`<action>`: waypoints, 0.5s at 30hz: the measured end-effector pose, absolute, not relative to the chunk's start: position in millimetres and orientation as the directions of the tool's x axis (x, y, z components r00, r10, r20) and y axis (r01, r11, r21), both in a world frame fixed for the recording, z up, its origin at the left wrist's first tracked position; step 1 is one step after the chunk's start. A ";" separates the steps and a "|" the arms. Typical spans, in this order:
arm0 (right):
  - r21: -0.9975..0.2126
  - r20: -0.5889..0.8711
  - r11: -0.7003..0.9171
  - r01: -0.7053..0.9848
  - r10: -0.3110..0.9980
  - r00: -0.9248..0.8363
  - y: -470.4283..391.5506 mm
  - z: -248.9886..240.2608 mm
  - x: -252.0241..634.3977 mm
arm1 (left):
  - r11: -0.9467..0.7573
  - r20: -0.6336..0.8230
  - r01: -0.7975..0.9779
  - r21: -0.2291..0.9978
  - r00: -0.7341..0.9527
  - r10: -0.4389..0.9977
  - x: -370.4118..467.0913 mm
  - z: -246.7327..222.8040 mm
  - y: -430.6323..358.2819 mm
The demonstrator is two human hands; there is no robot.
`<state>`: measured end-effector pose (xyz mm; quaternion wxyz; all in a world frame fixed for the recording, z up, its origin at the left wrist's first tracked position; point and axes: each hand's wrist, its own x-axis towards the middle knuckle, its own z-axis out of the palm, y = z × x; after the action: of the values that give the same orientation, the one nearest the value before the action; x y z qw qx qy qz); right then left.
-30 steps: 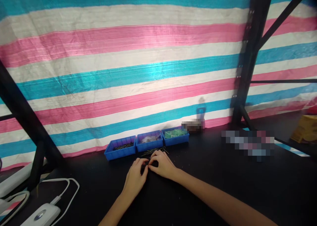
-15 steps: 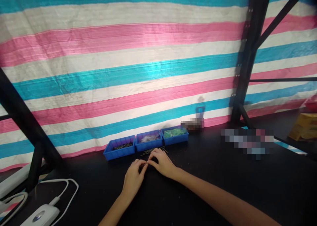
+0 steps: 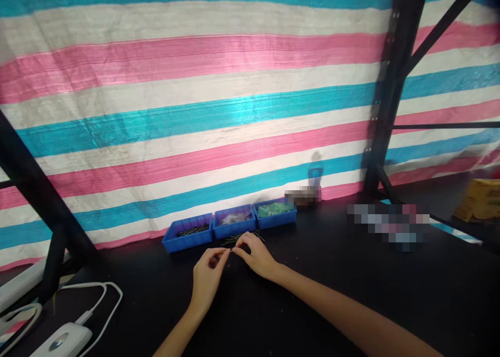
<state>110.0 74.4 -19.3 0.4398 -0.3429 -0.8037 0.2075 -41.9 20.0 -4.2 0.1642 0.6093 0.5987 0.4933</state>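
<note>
Sticks (image 3: 233,238), thin and dark, lie in a loose pile on the black table (image 3: 320,273), just past the right hand (image 3: 255,257) and in front of the middle bin (image 3: 235,229). The left hand (image 3: 206,276) and the right hand meet near the pile, tip to tip. Each hand has its thumb and finger pinched on a tiny dark bit (image 3: 230,249); it is too small to tell what it is.

3 blue bins sit in a row by the striped sheet (image 3: 234,143), with their sides touching or very near. The left bin (image 3: 189,242) has a heap of thin dark rods (image 3: 196,230) in it. The middle bin has clear, whitish stuff (image 3: 234,219) that looks like plastic. The right bin (image 3: 276,221) has green stuff (image 3: 274,209) in it, pale and a bit shiny.

Near the left corner of the table is a white box (image 3: 64,341) with a white cord (image 3: 117,291). A yellow thing (image 3: 478,199) is far off to the right.
</note>
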 end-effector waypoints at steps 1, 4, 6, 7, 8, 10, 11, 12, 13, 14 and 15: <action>-0.632 0.564 0.683 0.367 0.730 -0.386 74.3 -19.3 110.0 | -0.234 0.409 0.563 0.793 -0.206 0.889 -41.5 -3.5 19.5; -0.622 0.563 0.697 0.357 0.715 -0.416 73.9 -19.3 110.4 | -0.238 0.407 0.551 0.800 -0.206 0.890 -41.2 -2.5 18.9; -0.622 0.562 0.704 0.342 0.706 -0.430 73.7 -19.0 110.7 | -0.236 0.403 0.548 0.803 -0.206 0.892 -41.6 -2.7 19.1; -0.625 0.562 0.707 0.331 0.701 -0.438 73.6 -18.8 110.8 | -0.235 0.400 0.546 0.804 -0.206 0.893 -42.0 -3.0 19.4; -0.627 0.564 0.712 0.318 0.696 -0.445 73.5 -18.6 110.9 | -0.232 0.396 0.544 0.807 -0.205 0.895 -42.4 -3.4 19.7; -0.630 0.570 0.719 0.294 0.685 -0.453 73.6 -18.6 110.9 | -0.229 0.386 0.536 0.813 -0.201 0.900 -43.2 -4.2 20.5; -0.633 0.572 0.720 0.285 0.683 -0.455 73.8 -18.7 110.8 | -0.229 0.382 0.532 0.815 -0.197 0.903 -43.5 -4.5 20.8; -0.638 0.572 0.718 0.279 0.684 -0.452 74.1 -18.9 110.8 | -0.229 0.381 0.530 0.816 -0.195 0.904 -43.7 -4.8 21.2; -0.645 0.572 0.714 0.273 0.688 -0.447 74.4 -19.1 110.8 | -0.231 0.381 0.528 0.817 -0.195 0.904 -43.8 -5.0 21.4; -0.655 0.570 0.707 0.268 0.694 -0.439 74.8 -19.2 110.8 | -0.233 0.383 0.528 0.817 -0.195 0.903 -43.9 -5.1 21.6; -0.666 0.568 0.699 0.261 0.702 -0.430 75.0 -19.2 110.8 | -0.234 0.385 0.528 0.816 -0.195 0.902 -44.0 -5.2 21.8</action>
<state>110.8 75.0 -19.2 0.4430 -0.2978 -0.8082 0.2488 -44.0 21.8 -5.2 0.1872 0.6063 0.5898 0.4995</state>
